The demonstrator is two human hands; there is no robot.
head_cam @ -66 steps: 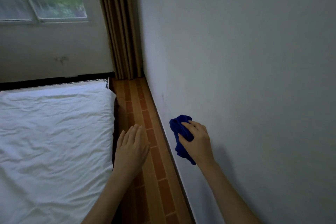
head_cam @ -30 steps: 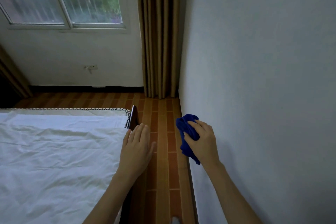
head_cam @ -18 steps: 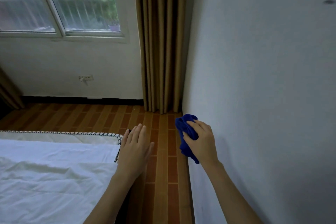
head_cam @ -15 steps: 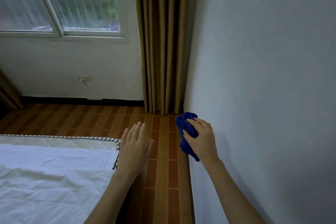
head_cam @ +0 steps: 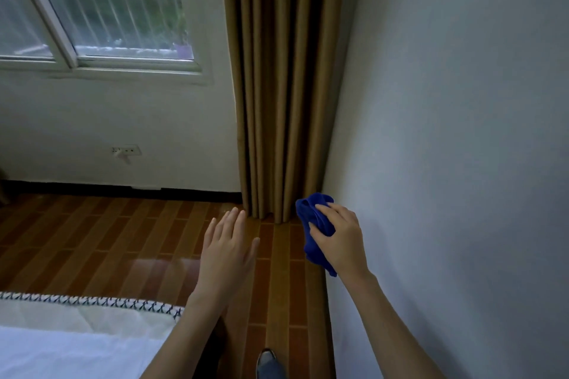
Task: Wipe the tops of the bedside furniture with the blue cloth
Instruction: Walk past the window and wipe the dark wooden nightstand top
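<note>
Beside wall: right hand grip holds blue cloth; left hand flat, fingers straight.

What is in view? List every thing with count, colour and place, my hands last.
blue cloth: one, blue, bunched, centre right, beside the right wall
window: one, white frame, upper left
floor: one, brown wood-pattern, centre
curtain: one, tan, in the corner
wall socket: one, white, below the window
bed: one, white sheet, lower left
shoe: one, dark, bottom edge, on the floor
left hand: one, fingers straight, holds nothing, over the floor
right hand: one, grips the blue cloth
</note>
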